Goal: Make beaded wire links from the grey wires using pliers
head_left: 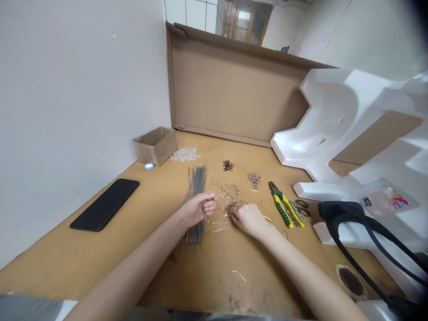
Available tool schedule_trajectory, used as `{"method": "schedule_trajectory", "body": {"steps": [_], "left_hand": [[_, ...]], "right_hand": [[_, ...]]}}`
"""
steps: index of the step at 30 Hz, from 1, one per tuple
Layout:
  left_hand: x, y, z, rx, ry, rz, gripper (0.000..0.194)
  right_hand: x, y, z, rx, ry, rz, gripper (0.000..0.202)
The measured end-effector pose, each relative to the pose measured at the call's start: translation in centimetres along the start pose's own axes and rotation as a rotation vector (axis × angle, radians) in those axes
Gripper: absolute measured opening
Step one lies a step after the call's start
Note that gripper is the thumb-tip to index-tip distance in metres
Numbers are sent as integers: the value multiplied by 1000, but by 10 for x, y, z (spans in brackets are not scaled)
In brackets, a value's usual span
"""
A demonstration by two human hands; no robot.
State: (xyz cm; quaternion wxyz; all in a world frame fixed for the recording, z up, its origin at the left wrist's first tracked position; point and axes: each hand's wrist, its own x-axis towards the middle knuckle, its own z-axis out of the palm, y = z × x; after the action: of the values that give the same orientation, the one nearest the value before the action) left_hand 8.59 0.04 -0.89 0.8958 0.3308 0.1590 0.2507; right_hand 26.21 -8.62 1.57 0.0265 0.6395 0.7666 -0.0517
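My left hand (pixel 202 208) is closed in a pinch above a bundle of straight grey wires (pixel 196 232). A thin curved wire runs down from its fingers. My right hand (pixel 247 217) is closed just to the right, its fingertips pinching a fine wire (pixel 228 209) near the wood surface. Their exact grip is partly hidden by the curled fingers. A loop of thin wire with small pieces on it (pixel 229 191) lies just beyond both hands. A few loose wire lengths (pixel 222 229) rest below the fingers.
Green-and-yellow pliers (pixel 281 205) and scissors (pixel 300 207) lie right of my right hand. Behind are black rings (pixel 228 166), small metal pieces (pixel 255 178), clear beads (pixel 185 154) and a cardboard box (pixel 156 146). A black phone (pixel 105 205) lies left; white foam (pixel 334 107) stands right.
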Motion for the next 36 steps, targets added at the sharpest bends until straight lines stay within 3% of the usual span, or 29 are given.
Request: {"method": "schedule_trajectory", "body": {"steps": [3,8,12,18,20,23,25,26,30,34,36], "left_hand": [[0,3,-2,-1,10,13,15],[-6,5,0,251,-111,-117,15],[-7,-1,4,484,-124,-204,19],[4,-24,3,821,-38,-158,24],[5,-29,4,964,56,-65,27],[1,-29,12,1172,237,288,26],[-2,-28,20,1145,322,490,29],[-3,-28,24,1087,313,504,29],[-1,-33,32,707,142,241,30],[3,-36,30,487,197,224,46],[2,-34,29,414,174,143,45]], "right_hand": [[16,-9,6,21,-28,-31,20],[26,0,7,208,-32,-26,10],[24,20,3,510,55,41,7],[5,26,12,1100,125,101,21],[0,25,15,1249,150,114,22],[-5,22,15,1413,185,143,23],[-6,19,14,1490,204,163,25],[-6,16,13,1522,216,174,26],[-3,1,15,1591,272,217,24],[-2,-12,17,1564,309,234,20],[-3,-14,16,1538,313,223,19]]}}
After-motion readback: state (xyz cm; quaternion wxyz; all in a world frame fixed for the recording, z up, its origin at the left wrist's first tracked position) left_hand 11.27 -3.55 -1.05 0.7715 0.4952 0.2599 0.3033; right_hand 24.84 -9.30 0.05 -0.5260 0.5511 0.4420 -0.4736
